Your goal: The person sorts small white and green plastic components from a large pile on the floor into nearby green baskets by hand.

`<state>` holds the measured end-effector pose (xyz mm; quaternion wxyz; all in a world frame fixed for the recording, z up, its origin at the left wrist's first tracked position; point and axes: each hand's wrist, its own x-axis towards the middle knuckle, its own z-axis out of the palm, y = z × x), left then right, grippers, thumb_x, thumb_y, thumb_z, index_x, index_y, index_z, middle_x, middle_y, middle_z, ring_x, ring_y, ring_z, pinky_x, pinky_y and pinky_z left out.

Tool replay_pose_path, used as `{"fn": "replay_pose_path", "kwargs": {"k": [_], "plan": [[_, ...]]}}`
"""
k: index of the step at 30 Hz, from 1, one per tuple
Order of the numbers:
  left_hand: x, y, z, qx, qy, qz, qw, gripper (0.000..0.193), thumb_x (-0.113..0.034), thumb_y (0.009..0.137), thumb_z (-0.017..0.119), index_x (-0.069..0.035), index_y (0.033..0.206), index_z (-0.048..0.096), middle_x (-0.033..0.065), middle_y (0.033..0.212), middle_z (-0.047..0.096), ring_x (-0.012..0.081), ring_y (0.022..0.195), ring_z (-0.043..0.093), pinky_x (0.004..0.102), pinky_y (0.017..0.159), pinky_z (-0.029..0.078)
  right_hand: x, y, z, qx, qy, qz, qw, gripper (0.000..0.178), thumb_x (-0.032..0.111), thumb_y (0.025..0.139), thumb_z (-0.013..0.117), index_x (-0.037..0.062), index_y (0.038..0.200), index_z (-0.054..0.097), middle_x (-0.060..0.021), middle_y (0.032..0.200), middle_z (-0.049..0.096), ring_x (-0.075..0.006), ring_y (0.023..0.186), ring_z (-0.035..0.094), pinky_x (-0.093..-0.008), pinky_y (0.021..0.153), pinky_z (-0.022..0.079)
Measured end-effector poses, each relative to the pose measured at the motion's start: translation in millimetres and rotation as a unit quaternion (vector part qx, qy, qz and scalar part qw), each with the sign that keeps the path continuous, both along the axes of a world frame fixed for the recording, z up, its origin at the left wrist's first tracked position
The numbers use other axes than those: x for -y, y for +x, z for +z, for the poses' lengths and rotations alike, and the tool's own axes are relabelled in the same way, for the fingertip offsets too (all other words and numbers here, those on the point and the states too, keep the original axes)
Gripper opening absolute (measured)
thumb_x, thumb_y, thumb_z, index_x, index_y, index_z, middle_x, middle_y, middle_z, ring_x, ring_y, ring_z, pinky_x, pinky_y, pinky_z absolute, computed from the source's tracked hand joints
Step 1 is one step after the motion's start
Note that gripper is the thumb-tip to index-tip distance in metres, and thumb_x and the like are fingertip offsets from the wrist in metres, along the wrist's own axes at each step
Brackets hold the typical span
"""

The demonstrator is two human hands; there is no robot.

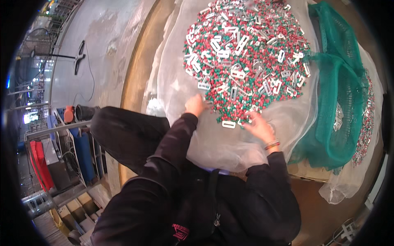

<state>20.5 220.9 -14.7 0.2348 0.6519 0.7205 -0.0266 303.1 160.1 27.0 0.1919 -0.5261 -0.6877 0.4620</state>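
Observation:
A broad pile of small red and green pieces (246, 61) lies on a sheer white mesh cloth (172, 82), with many flat white and clear slotted frames mixed in. My left hand (196, 105) is at the pile's near left edge; its fingertips are blurred and partly hidden. At the near right edge, my right hand (261, 126) has thumb and fingers curled together over a few pieces; what they pinch is too small to name. A white slotted frame (228, 124) lies flat between the two hands, at the pile's near tip.
Green mesh-covered baskets (328, 119) stand to the right, one with white pieces inside. Beyond them, another pile of red and green pieces (369, 119) rests on mesh cloth. On the left are grey floor (106, 45), a black-handled stand (77, 59) with a cable, and shelving (61, 164).

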Motion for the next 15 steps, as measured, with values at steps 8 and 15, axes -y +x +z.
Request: {"fn": "replay_pose_path", "kwargs": {"k": [8, 15], "plan": [[11, 23, -15, 0.144, -0.024, -0.001, 0.989, 0.033, -0.033, 0.078, 0.057, -0.003, 0.091, 0.055, 0.0190, 0.076, 0.059, 0.0340, 0.074, 0.059, 0.0424, 0.063, 0.046, 14, -27, -39, 0.268, 0.106, 0.163, 0.943, 0.022, 0.012, 0.077, 0.052, 0.0092, 0.097, 0.045, -0.0135, 0.084, 0.053, -0.0303, 0.075, 0.058, -0.0402, 0.060, 0.045], [-40, 65, 18, 0.697, -0.184, 0.108, 0.684, 0.028, -0.018, 0.083, 0.052, -0.002, 0.105, 0.048, 0.0054, 0.091, 0.056, 0.0150, 0.080, 0.055, 0.0279, 0.065, 0.046, -11, 5, -4, 0.040, -0.028, -0.264, 0.963, 0.032, 0.013, 0.075, 0.055, 0.0034, 0.104, 0.046, -0.0202, 0.091, 0.056, -0.0365, 0.080, 0.055, -0.0430, 0.066, 0.044]]}}
